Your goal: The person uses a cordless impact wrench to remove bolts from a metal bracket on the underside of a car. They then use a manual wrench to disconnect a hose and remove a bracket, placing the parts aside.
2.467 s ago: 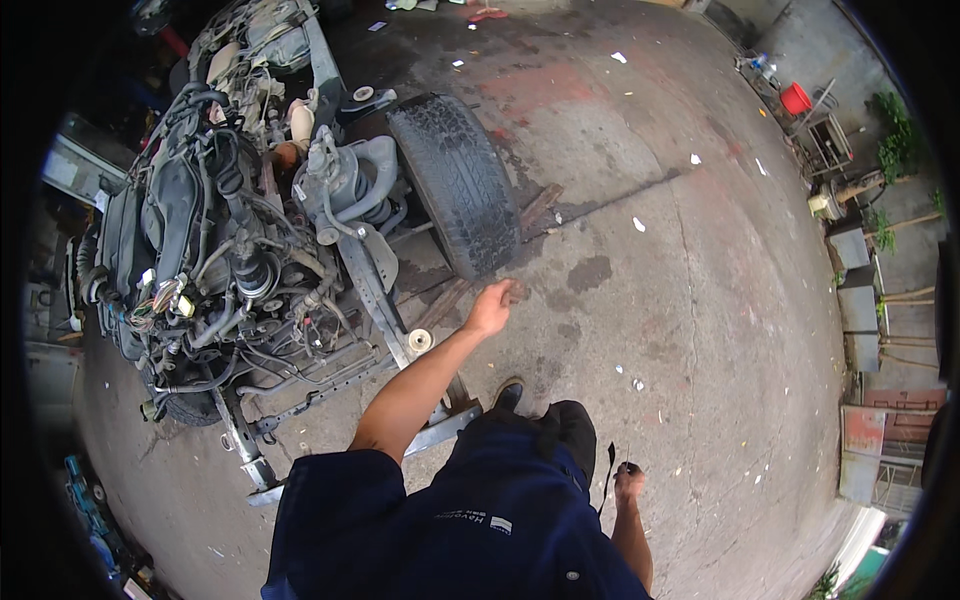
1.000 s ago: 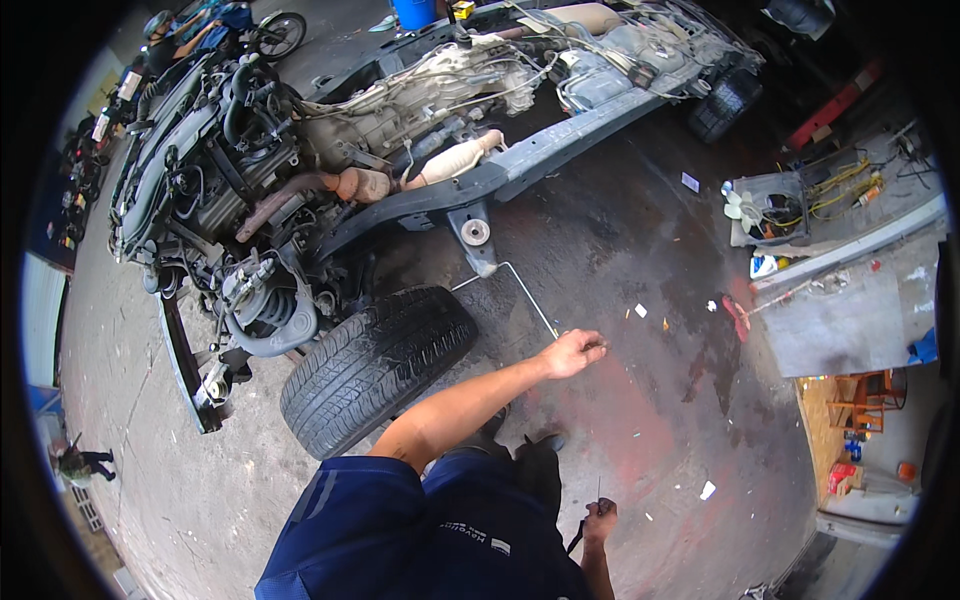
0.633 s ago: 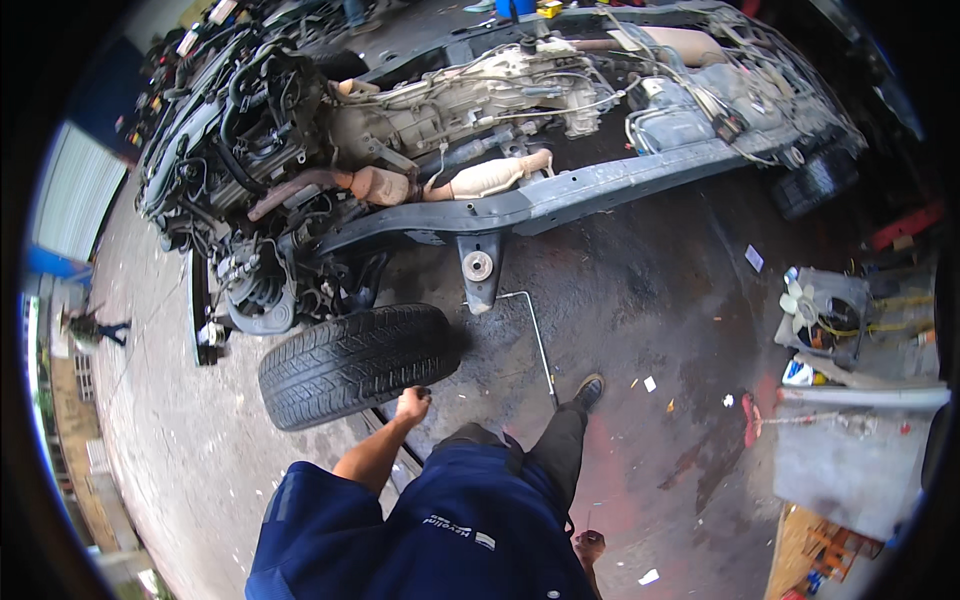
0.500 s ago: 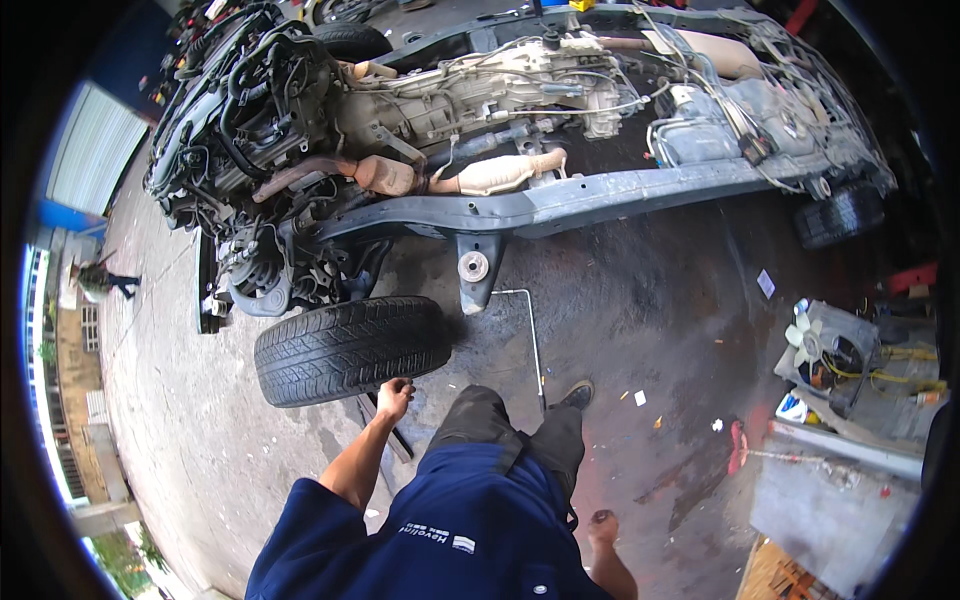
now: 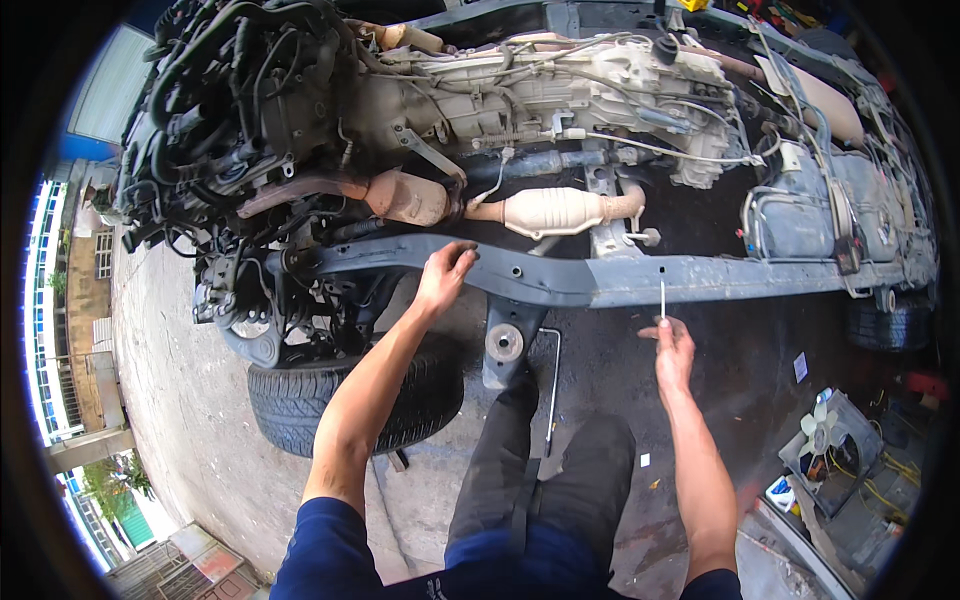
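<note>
A bare vehicle chassis with a grey frame rail (image 5: 620, 283) stretches across in front of me. My left hand (image 5: 446, 280) is over the rail, its fingers bent together at the upper edge; whether it touches the metal or holds something small is hidden. Farther right, my right hand (image 5: 675, 352) pinches a thin whitish stick (image 5: 663, 298), upright against the rail behind it; its exact kind is unclear. Between my hands, a bracket with a round bushing (image 5: 504, 342) hangs from the rail. Beyond the rail are a tan exhaust section (image 5: 560, 212) and the gearbox (image 5: 600, 85).
A black tyre (image 5: 300, 400) lies below my left forearm. A long bent metal bar (image 5: 555, 390) leans by the bracket, near my legs. The engine (image 5: 250, 110) stands far left. At lower right are a white fan (image 5: 822, 422) and yellow cables. A fuel tank (image 5: 800, 210) sits right.
Both hands have risen from beside my body to the frame rail. My left hand left the tyre's edge. The thin stick now shows in my right hand. The view has moved closer to the chassis.
</note>
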Demonstrator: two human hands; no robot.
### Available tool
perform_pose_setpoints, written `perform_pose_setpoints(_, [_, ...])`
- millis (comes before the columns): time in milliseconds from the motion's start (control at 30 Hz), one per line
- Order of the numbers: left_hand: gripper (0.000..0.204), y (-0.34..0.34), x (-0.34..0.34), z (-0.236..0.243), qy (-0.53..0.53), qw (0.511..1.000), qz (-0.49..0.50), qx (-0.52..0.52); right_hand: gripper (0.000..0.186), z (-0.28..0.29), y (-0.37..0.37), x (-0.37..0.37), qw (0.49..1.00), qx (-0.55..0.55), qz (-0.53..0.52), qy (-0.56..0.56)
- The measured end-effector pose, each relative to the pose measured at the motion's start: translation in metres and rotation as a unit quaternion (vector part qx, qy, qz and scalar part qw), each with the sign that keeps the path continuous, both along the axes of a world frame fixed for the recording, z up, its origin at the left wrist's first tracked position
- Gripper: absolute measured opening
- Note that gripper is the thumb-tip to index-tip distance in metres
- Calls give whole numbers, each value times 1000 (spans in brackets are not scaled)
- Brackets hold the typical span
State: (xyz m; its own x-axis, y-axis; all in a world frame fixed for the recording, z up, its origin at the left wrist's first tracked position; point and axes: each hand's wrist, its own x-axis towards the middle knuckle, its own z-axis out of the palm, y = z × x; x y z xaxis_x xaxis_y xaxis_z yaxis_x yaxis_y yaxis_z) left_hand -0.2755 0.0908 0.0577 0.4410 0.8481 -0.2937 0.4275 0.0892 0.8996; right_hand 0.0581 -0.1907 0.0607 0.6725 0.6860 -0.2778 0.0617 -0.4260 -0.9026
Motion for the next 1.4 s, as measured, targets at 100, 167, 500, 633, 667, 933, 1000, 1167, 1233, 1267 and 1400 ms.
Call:
perform_pose_setpoints(100, [37, 82, 50, -69, 51, 994, 17, 96, 33, -52, 151, -58, 993, 19, 45, 104])
perform_pose_setpoints(167, [41, 119, 74, -118, 68, 983, 46, 163, 32, -94, 228, -82, 971, 41, 74, 224])
perform_pose_setpoints(500, [42, 205, 127, -230, 21, 982, 139, 128, 38, -232, 398, -106, 934, 82, 121, 326])
perform_pose_setpoints(633, [41, 224, 134, -237, -14, 987, 126, 98, 39, -233, 397, -108, 930, 96, 148, 322])
perform_pose_setpoints(667, [42, 226, 135, -238, -15, 989, 120, 82, 38, -233, 396, -109, 933, 91, 151, 313])
perform_pose_setpoints(933, [33, 226, 138, -245, -81, 985, 148, 32, 33, -234, 397, -111, 947, 77, 146, 276])
perform_pose_setpoints(1000, [33, 226, 139, -244, -79, 985, 153, 31, 33, -234, 398, -110, 949, 77, 143, 271])
perform_pose_setpoints(1167, [32, 227, 139, -242, -70, 987, 144, 25, 36, -235, 401, -114, 951, 95, 126, 265])
perform_pose_setpoints(1233, [32, 228, 139, -240, -68, 987, 141, 19, 36, -233, 400, -116, 959, 86, 118, 242])
perform_pose_setpoints(1267, [32, 227, 138, -239, -69, 987, 142, 12, 36, -232, 400, -116, 962, 84, 117, 232])
perform_pose_setpoints(1400, [33, 227, 138, -239, -82, 986, 147, -4, 36, -223, 403, -120, 965, 72, 110, 226])
